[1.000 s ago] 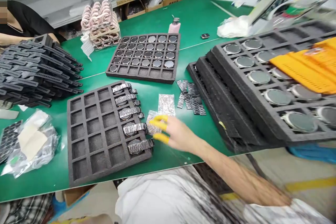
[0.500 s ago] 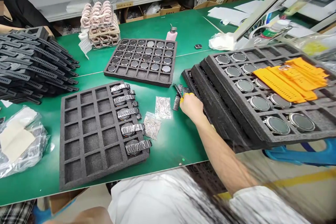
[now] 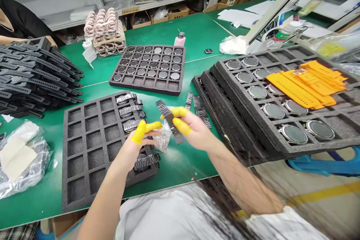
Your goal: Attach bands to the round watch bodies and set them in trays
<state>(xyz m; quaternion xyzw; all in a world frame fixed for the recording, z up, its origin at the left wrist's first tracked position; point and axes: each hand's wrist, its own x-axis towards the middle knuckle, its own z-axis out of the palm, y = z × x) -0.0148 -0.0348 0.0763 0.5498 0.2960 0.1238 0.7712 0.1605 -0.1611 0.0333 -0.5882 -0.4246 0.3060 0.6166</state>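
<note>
My right hand (image 3: 197, 129), with yellow finger cots on its thumb and a finger, pinches a dark metal-link watch strap (image 3: 165, 111) above the table. Just left of the strap, my left hand (image 3: 139, 140) has its fingers apart and holds nothing; it also wears yellow finger cots. Below it lies a black foam tray (image 3: 84, 150), with watches on dark metal straps (image 3: 131, 111) along its right column. Small bags of metal pins (image 3: 161, 140) lie between tray and right hand, partly hidden. More loose metal straps (image 3: 200, 108) rest beyond my right hand.
Stacked foam trays (image 3: 239, 97) of watch heads stand at right, topped with orange straps (image 3: 305, 86). Another watch-head tray (image 3: 146, 82) lies behind. Black straps (image 3: 30, 78) are piled at left near a person (image 3: 17, 18). A pink bottle (image 3: 180, 40) stands at the back.
My right hand has come left from the loose straps, carrying one metal strap. My left hand has risen into view over the foam tray.
</note>
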